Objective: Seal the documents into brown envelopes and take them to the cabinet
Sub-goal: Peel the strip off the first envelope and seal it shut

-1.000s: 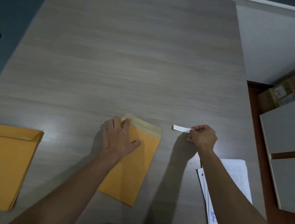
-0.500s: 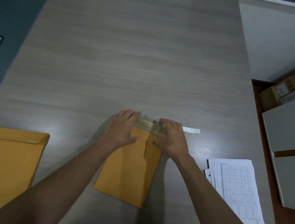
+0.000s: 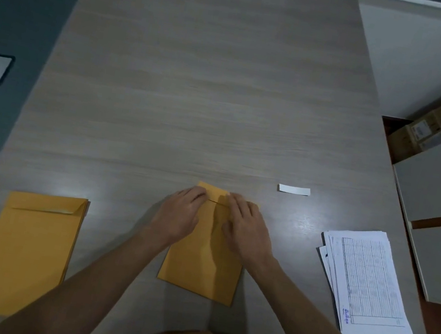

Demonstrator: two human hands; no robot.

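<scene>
No writing is legible; the white gridded document sheets [image 3: 365, 287] at right carry a blue mark. My left hand [image 3: 179, 215] and right hand [image 3: 247, 226] press flat-fingered on the folded flap of the brown paper envelope [image 3: 202, 268] lying near-centre on the grey wood-grain table [image 3: 199, 76].

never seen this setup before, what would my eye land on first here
First, the two hands, left hand and right hand, pressing flat on the folded flap of a brown envelope at the near middle of the wooden table. Next, the stack of brown envelopes at the near left and the printed documents at the near right. A small white strip lies alone just beyond the right hand.
</scene>
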